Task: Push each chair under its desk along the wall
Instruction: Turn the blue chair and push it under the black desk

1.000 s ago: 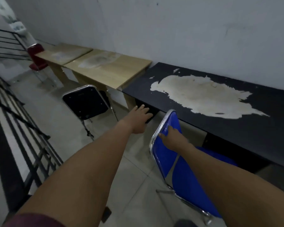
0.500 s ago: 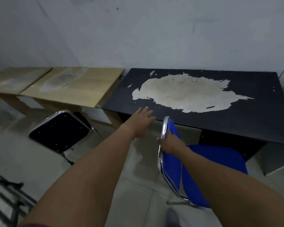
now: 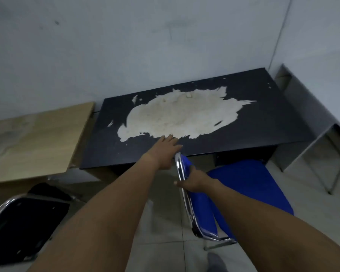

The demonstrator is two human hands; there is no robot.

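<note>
A blue chair (image 3: 249, 191) with a chrome frame stands in front of the black desk (image 3: 263, 126), whose top has a large worn pale patch. The chair is turned sideways, its seat partly at the desk's front edge. My right hand (image 3: 194, 179) grips the top of the blue backrest. My left hand (image 3: 165, 152) reaches forward with fingers spread, over the desk's front edge just left of the backrest, holding nothing. A black chair (image 3: 24, 226) stands at the lower left, in front of a light wooden desk (image 3: 33, 142).
A grey wall runs behind the desks. A metal-framed table (image 3: 310, 122) stands in the right corner, close to the black desk. The floor is pale tile. A dark shoe tip (image 3: 214, 262) shows at the bottom.
The view has swung right toward the black desk. The blue chair has moved nearer the desk with my right hand on its backrest. My left hand has reached further forward, over the desk's edge.
</note>
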